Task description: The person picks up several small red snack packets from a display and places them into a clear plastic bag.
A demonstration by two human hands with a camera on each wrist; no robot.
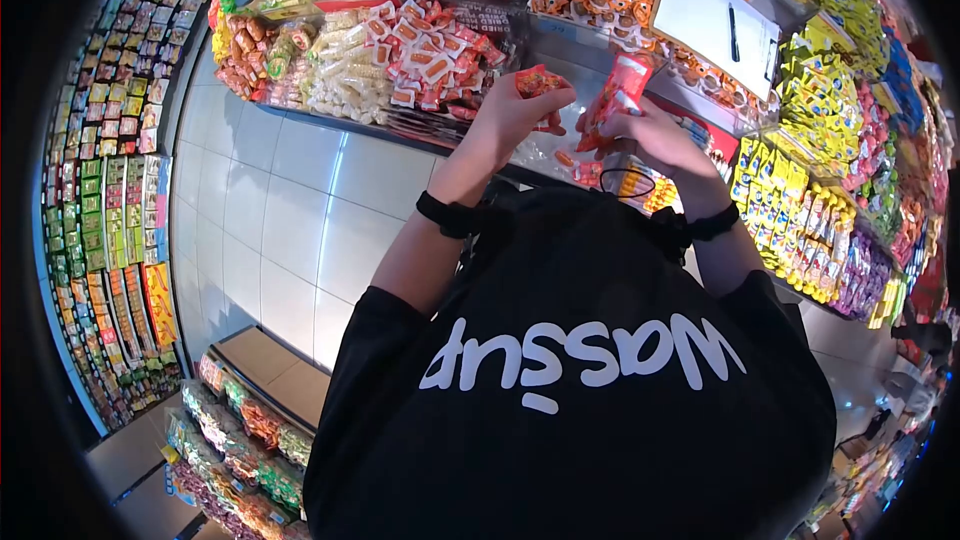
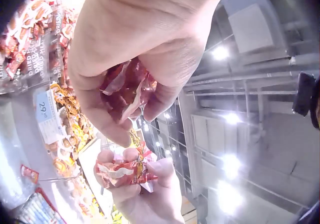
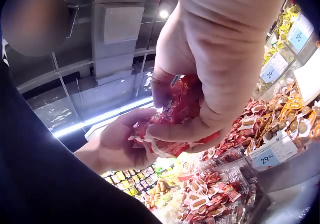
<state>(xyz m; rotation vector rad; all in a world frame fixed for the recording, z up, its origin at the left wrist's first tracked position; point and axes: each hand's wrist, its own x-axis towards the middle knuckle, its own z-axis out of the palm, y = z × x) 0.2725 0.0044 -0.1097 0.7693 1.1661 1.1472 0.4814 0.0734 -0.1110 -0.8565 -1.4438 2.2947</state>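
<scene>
My left hand [image 1: 503, 112] grips a bunch of small red snack packets [image 1: 540, 82], fingers curled round them. In the left wrist view, crinkled wrapper edges of these packets [image 2: 127, 91] stick out between thumb and fingers. A short way to the right, my right hand [image 1: 662, 137] holds more red snack packets [image 1: 622, 85], one standing up above the fingers. The right wrist view shows the red wrappers [image 3: 185, 101] inside that curled hand, with the left hand [image 3: 112, 141] close behind. Beneath both hands is a bin [image 1: 545, 152] with a few red packets in it.
Red-and-white packets [image 1: 435, 50] heap in a bin at left, beside pale wrapped sweets [image 1: 350, 80]. A clipboard with white paper [image 1: 700, 25] and a black pen [image 1: 733, 35] lies across the bins behind. Yellow packets [image 1: 820, 80] fill the right. Tiled floor [image 1: 270, 210] runs along the left.
</scene>
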